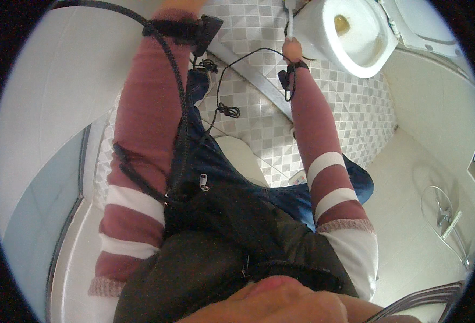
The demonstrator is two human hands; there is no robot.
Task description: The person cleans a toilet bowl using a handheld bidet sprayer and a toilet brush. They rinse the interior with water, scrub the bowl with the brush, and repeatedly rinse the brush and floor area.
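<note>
My right hand [292, 49] is closed around a white handle [290, 22] at the top, just left of the toilet bowl [329, 36]; the handle's far end is cut off by the frame. The bowl's lid [427, 26] is raised, and yellowish-brown stains [341, 25] show inside the bowl. My left arm, in a pink sleeve [152, 97], reaches up past the top edge, so my left hand is out of view. A black device [210, 34] is strapped near that wrist, and a smaller one [284, 80] sits at my right wrist.
Black cables [229, 111] hang between my arms. A metal strip [253, 76] crosses the tiled floor [354, 109]. A pale rounded object [237, 157] lies between my legs. A shower hose and fitting [443, 216] are on the right wall, a frosted panel [48, 202] on the left.
</note>
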